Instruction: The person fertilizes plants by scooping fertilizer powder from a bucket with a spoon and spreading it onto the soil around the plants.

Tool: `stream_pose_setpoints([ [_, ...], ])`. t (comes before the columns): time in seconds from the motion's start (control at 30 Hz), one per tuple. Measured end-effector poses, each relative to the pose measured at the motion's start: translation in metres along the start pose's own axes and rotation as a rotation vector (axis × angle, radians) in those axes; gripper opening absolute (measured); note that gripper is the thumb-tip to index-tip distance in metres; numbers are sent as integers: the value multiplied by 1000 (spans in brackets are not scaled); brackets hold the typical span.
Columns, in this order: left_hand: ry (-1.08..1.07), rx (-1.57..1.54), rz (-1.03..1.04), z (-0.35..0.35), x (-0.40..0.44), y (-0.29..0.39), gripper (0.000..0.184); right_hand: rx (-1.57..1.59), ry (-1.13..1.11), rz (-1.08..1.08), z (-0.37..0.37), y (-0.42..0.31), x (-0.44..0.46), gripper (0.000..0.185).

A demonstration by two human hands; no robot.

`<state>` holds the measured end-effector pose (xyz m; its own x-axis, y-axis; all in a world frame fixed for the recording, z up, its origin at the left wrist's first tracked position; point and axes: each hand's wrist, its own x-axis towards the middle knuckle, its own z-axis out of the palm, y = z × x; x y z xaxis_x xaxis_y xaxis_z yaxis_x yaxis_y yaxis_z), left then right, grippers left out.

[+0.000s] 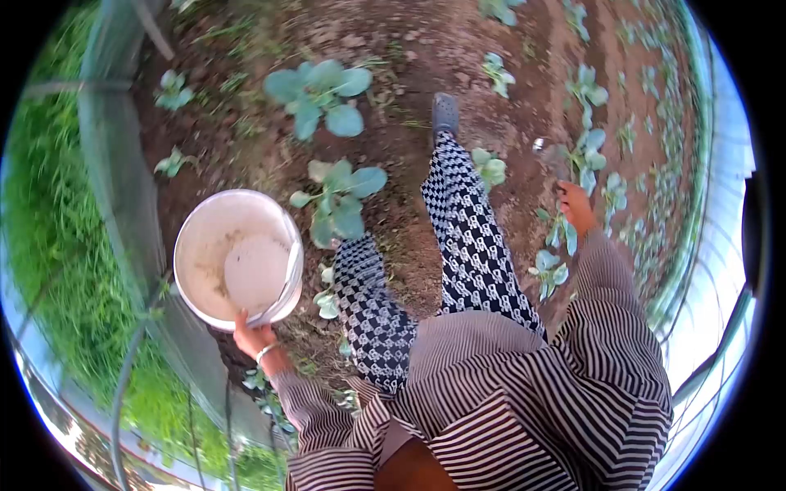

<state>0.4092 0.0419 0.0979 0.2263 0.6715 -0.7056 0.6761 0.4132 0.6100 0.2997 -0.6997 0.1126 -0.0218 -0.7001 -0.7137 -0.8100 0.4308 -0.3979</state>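
A white bucket (190, 274) hangs tilted at the left, its mouth facing me. Brown dirt marks its inner wall, and whether the pale round area at its bottom is bare or covered I cannot tell. My left hand (254, 337) is closed on the bucket's near rim, beside the pale handle. Out to the right, my right hand (576, 204) is low over a row of young plants, with its fingers curled. A small shiny spot (538, 145) and a blurred greyish shape lie just beyond those fingers; what the hand holds is unclear. Broad-leaved seedlings (589, 155) grow close by.
Larger cabbage-like plants (340, 196) (319, 94) stand in the soil ahead and beside my left leg. My foot in a grey clog (444, 113) is between rows. Green netting (123, 172) with poles borders the left; curved hoops and sheeting are at the right.
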Motion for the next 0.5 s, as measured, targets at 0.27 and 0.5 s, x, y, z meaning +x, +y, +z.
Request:
stream_pose_setpoints([
  [0.27,-84,86,-84,126,-149,42,30,235,-99,223,-20,-26,87,15],
  [0.5,-168,195,-60,294,-268,45,44,430,-125,404,-77,-81,155,17],
])
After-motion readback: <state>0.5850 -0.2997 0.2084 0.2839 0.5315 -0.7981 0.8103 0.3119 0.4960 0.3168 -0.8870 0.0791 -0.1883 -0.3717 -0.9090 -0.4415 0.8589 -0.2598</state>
